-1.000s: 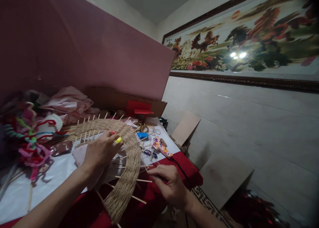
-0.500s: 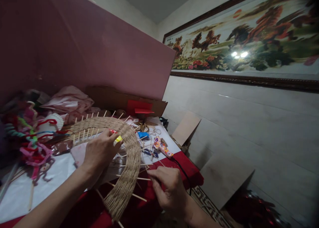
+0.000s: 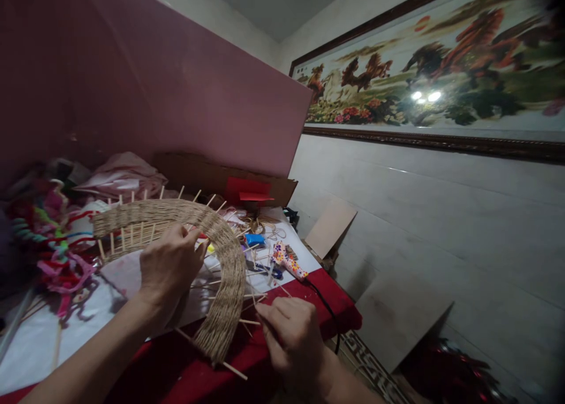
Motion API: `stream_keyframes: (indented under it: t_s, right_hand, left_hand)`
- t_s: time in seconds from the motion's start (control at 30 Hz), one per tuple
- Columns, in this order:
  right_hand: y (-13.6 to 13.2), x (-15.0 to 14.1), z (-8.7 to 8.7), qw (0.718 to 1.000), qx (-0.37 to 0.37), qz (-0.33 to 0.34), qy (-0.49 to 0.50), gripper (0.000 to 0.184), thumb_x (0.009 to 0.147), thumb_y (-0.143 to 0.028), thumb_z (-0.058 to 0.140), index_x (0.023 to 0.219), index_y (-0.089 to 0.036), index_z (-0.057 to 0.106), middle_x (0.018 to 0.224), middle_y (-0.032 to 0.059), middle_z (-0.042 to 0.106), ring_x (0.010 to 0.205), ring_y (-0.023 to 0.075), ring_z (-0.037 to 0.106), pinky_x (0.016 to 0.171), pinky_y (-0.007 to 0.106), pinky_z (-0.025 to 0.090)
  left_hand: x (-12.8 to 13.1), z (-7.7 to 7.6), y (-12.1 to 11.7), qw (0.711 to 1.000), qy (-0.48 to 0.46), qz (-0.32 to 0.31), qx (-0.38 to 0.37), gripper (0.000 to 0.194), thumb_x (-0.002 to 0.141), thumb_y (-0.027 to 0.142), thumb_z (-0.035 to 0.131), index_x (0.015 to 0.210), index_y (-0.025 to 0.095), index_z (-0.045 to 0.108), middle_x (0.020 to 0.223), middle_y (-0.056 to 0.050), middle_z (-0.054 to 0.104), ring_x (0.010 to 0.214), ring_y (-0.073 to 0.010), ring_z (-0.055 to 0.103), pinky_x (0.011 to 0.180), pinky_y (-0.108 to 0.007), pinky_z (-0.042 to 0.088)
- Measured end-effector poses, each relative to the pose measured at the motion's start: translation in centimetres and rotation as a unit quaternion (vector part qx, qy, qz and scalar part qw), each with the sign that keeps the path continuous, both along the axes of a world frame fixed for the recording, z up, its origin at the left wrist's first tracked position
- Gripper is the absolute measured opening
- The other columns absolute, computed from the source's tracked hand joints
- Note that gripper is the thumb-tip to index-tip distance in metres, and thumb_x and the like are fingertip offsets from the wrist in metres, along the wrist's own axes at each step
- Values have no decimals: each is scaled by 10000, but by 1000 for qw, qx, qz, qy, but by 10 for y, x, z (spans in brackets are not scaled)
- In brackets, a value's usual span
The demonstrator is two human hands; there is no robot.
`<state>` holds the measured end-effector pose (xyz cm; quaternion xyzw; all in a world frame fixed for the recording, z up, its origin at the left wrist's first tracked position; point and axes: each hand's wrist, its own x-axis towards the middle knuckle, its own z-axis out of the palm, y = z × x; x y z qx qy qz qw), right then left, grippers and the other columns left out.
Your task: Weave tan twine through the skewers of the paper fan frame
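Note:
A woven straw arc (image 3: 229, 274) with several thin wooden sticks poking through it lies on the table in front of me. My left hand (image 3: 170, 265) rests inside the arc, fingers curled and pressed on its inner edge near a small red and yellow piece (image 3: 207, 244). My right hand (image 3: 289, 333) is at the arc's outer side, near the table's front edge, fingers pinched together at the tip of one stick (image 3: 249, 321). What the pinch holds is too small to name.
A spotted glue gun (image 3: 286, 261) with a black cord, a blue item (image 3: 253, 239) and scissors lie beyond the arc. Coloured pipe cleaners (image 3: 48, 245) pile at the left. Pink cloth (image 3: 123, 180) and a cardboard box (image 3: 212, 174) stand behind, a pink board above.
The woven arc has turned and shifted left under my left hand. My right hand has moved slightly left and nearer, still pinched at the sticks.

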<state>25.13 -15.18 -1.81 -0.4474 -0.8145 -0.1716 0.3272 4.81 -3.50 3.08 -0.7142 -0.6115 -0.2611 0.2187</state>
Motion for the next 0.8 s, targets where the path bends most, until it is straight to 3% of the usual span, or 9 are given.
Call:
stream_keyframes:
  t_s: [0.23,0.33,0.6,0.8]
  right_hand:
    - [11,-10,-7,1000,-12,0,17,187,793,-131,458,906,-173,600,645,27,580,595,153,527,549,275,324]
    - [15,-14,-8,999,-22,10,43,177,786,-118,458,876,-171,601,642,30,594,593,148,548,546,262,338]
    - [20,-20,-1,997,-26,35,58,163,767,-113,445,810,-169,592,601,22,569,543,144,521,519,257,331]
    - [16,-6,5,996,-16,48,69,195,778,-109,435,887,-157,590,643,38,607,580,148,554,551,250,372]
  left_hand:
    - [-14,11,0,997,-48,51,31,439,887,429,251,891,195,622,868,-72,560,660,-185,502,505,-284,241]
    - [-19,15,0,995,-77,53,25,413,878,406,284,943,180,623,907,-99,559,710,-211,509,520,-290,231]
    - [-24,11,5,994,-76,58,44,466,903,417,210,927,173,606,912,-88,551,726,-196,497,531,-290,219]
    - [-28,12,8,994,-71,51,63,435,893,429,241,964,204,606,928,-85,572,743,-214,528,540,-305,275]
